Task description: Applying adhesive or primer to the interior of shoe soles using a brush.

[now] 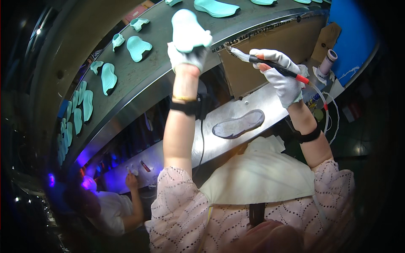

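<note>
My left hand (186,57), in a white glove, reaches out over the near edge of the conveyor belt. It is closed on a mint-green shoe sole piece (185,30), whose bulk hides most of the fingers. My right hand (283,78), gloved with bare fingertips, grips a brush (276,67) with a black and red handle and whitish bristles pointing left. From the handle's end a thin hose (324,103) trails down. Below and between my arms, a grey shoe sole (238,124) lies flat on the metal bench (198,145).
The curved dark conveyor belt (126,80) carries several mint-green pieces (138,48). Cardboard (270,59) lines its near side. A cylindrical container (328,63) stands by a blue panel (352,38) at right. Another person (114,211) works at lower left under violet light.
</note>
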